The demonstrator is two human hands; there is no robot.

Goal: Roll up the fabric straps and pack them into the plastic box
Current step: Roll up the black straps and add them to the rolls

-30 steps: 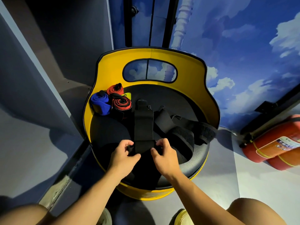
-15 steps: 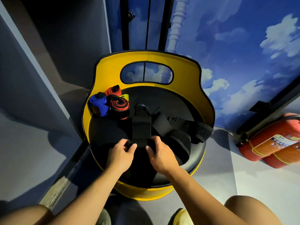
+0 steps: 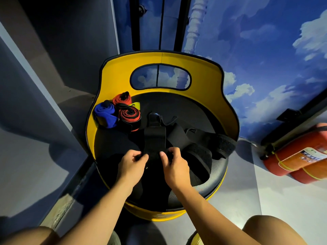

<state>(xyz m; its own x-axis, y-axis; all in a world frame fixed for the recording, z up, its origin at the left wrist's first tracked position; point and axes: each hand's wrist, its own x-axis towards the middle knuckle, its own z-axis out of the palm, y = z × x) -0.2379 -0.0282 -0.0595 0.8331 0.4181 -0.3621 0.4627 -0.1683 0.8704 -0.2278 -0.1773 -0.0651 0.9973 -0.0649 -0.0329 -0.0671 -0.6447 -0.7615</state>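
Note:
A black fabric strap (image 3: 154, 137) lies stretched away from me on the black seat of a yellow barrel chair (image 3: 116, 80). Its near end is a small roll pinched between my left hand (image 3: 131, 165) and my right hand (image 3: 174, 165). More black straps (image 3: 203, 145) lie in a loose heap to the right. Against the left seat wall stand three finished rolls: a blue roll (image 3: 105, 113), a red roll (image 3: 122, 98) and a red-and-black roll (image 3: 130, 116). No plastic box is in view.
A dark cabinet wall (image 3: 35, 76) stands close on the left. Behind the chair is a wall painted with sky and clouds (image 3: 265, 50). Two red fire extinguishers (image 3: 299, 156) lie on the floor at the right. My knees show at the bottom edge.
Both hands have worked the rolled end of the black strap a little farther along its length. The free length of strap looks shorter. The view has shifted slightly.

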